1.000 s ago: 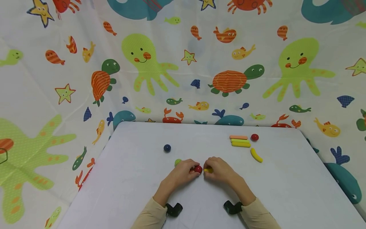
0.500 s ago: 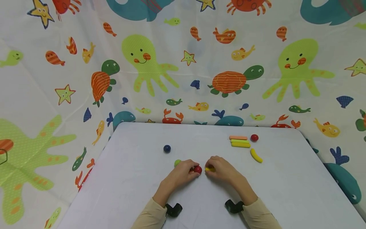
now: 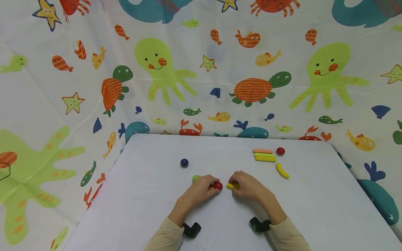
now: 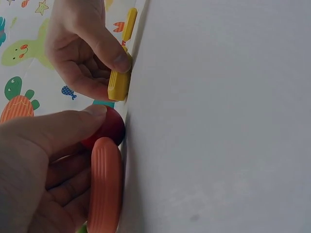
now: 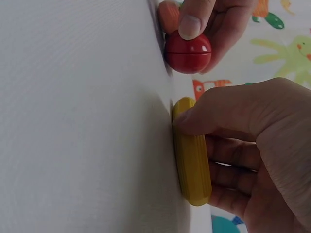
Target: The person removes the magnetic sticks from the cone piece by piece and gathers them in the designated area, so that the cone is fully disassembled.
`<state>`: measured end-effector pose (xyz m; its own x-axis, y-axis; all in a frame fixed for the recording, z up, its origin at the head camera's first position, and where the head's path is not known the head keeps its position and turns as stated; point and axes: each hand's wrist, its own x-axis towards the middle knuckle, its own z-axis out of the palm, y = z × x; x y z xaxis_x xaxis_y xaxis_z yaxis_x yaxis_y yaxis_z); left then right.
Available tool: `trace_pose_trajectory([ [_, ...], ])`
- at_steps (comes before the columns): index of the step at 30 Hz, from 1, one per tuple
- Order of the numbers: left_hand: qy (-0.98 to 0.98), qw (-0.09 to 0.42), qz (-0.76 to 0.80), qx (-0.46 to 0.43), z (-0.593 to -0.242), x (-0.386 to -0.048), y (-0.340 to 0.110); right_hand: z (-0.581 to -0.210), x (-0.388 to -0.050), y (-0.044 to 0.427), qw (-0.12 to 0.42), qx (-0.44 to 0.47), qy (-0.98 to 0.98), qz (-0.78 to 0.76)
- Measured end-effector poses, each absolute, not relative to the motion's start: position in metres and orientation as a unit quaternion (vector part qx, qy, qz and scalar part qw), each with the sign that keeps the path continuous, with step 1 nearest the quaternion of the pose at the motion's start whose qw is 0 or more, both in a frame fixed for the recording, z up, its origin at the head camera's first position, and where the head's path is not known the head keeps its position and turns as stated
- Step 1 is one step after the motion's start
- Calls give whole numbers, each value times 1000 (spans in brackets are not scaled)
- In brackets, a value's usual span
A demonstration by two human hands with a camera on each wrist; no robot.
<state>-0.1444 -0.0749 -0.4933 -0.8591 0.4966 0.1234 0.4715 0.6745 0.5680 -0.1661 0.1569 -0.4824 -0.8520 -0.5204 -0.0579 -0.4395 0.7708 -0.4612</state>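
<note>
Near the middle of the table, my left hand [image 3: 199, 190] pinches a glossy red ball [image 3: 218, 186] between thumb and fingers; a seam around the ball [image 5: 188, 56] shows in the right wrist view. Beside that ball in the left wrist view lies an orange ridged stick [image 4: 105, 184], close under the left palm. My right hand [image 3: 246, 186] holds a yellow ridged stick [image 5: 192, 160] by thumb and fingers, at the table surface. A small gap separates the yellow stick from the red ball. A round green thing [image 3: 195, 178] is partly hidden behind the left hand.
A dark blue ball [image 3: 184, 162] sits farther back, left of centre. At the back right are an orange stick [image 3: 262, 151], two yellow sticks [image 3: 265, 159], another red ball [image 3: 280, 151] and a curved yellow banana-like piece [image 3: 282, 171]. A sea-animal cloth [image 3: 188, 80] hangs behind the white table [image 3: 125, 209].
My right hand has slid a little to the right with the yellow stick, widening the gap to the red ball. The left hand stays in place on the red ball.
</note>
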Motion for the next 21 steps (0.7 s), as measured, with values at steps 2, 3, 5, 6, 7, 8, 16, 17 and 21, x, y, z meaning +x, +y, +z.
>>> trace_pose_trajectory([
  [2, 915, 25, 304, 262, -493, -144, -74, -482, -167, 158, 90, -255, 937, -221],
  [3, 916, 27, 304, 261, -493, -144, -74, -482, -168, 158, 87, -253, 938, -220],
  [5, 916, 30, 304, 259, -493, -144, -74, -481, -170, 157, 81, -246, 940, -222],
  [6, 916, 31, 304, 258, -493, -144, -73, -480, -171, 157, 80, -240, 941, -225],
  [7, 916, 31, 305, 258, -493, -145, -73, -479, -173, 158, 78, -234, 942, -228],
  [8, 916, 30, 306, 258, -493, -145, -73, -479, -175, 158, 76, -226, 943, -232],
  [16, 916, 26, 305, 259, -495, -146, -73, -478, -186, 170, 42, -160, 952, -258],
  [17, 916, 25, 305, 260, -495, -145, -73, -479, -187, 173, 37, -154, 953, -257],
  [21, 914, 20, 309, 263, -494, -144, -72, -481, -190, 183, 24, -119, 960, -253],
])
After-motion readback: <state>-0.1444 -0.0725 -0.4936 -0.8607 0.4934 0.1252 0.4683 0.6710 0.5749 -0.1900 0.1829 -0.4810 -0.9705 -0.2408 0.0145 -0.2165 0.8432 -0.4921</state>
